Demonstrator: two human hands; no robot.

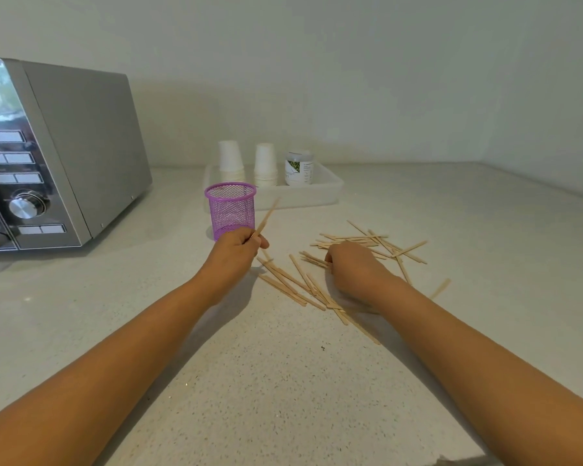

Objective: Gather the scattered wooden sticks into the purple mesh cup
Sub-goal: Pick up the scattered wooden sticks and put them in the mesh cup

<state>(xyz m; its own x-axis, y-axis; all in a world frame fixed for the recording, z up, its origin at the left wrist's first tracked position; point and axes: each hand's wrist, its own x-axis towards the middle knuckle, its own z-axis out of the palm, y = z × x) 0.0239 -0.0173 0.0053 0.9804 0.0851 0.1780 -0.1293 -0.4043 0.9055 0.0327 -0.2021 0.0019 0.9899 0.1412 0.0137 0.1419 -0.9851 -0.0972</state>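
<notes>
Counter [276, 381]: nearest to you it is bare and speckled; your two forearms cross it from 7 and 5 o'clock.
Near sticks [295, 287]: one loose group lies flat, crossing each other, between your hands and a little toward you.
Right hand [354, 267]: it rests palm down on the pile at about 1 o'clock, fingers curled. It seems to pinch at a stick under the fingertips, but you cannot tell whether it really holds one.
Left hand [238, 247]: closed around a held stick [266, 218], which points up and to the right, toward 1 o'clock. The hand is just in front of the cup.
Far sticks [377, 243]: a second group lies beyond your right hand, and one single stick lies apart at 2 o'clock.
Cup [231, 208]: it stands upright at 12 o'clock, just behind your left hand. Through the mesh you see no sticks inside, though the bottom is partly hidden by the hand.
Progress: the task looks near its start. Almost all sticks are on the counter; only one is lifted and it is not yet in the cup.
Left to do: put the held stick in, then collect both groups and the single one.
Tray [330, 193]: behind the cup, with paper cups [231, 159] and a jar [298, 168].
Microwave [61, 153]: at 10 o'clock, well apart from the work.
</notes>
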